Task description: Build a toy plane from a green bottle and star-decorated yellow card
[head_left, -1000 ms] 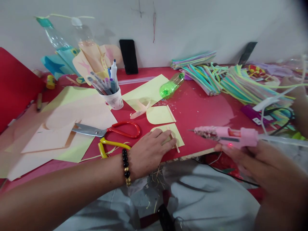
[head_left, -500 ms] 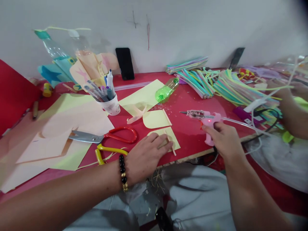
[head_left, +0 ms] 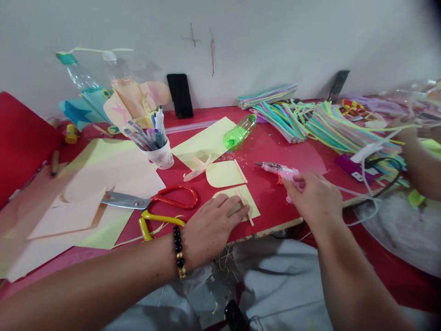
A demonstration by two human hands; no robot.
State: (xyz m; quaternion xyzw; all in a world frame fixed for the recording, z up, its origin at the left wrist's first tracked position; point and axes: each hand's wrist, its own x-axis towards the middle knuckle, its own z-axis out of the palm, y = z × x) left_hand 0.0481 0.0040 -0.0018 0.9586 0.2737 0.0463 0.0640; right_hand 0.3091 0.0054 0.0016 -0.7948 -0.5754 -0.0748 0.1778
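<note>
My left hand (head_left: 220, 220), with a beaded bracelet at the wrist, lies with its fingers stretched over a small pale yellow paper piece (head_left: 255, 209). A narrow paper strip (head_left: 251, 216) sticks out past its fingertips. My right hand (head_left: 315, 197) grips a pink glue gun (head_left: 280, 171), tilted low over the red table, its nozzle pointing left. Above my left hand lies a rounded yellow paper piece (head_left: 222, 174) with a strip along its right edge. A cut peach paper shape (head_left: 198, 168) rests beside it. Scissors (head_left: 175, 195) with red and yellow handles lie left of my hand.
A cup of markers (head_left: 161, 156), a green-bottomed plastic bottle (head_left: 239, 133) and paper sheets (head_left: 120, 161) occupy the red table. Bundles of coloured sticks (head_left: 282, 122) lie at the back right. A black phone (head_left: 179, 95) leans on the wall. Another person's arm (head_left: 420, 161) is at right.
The glue gun has moved slightly left and tipped over from upright towards its side, with my right hand now over its grip. My left hand stays on the yellow paper.
</note>
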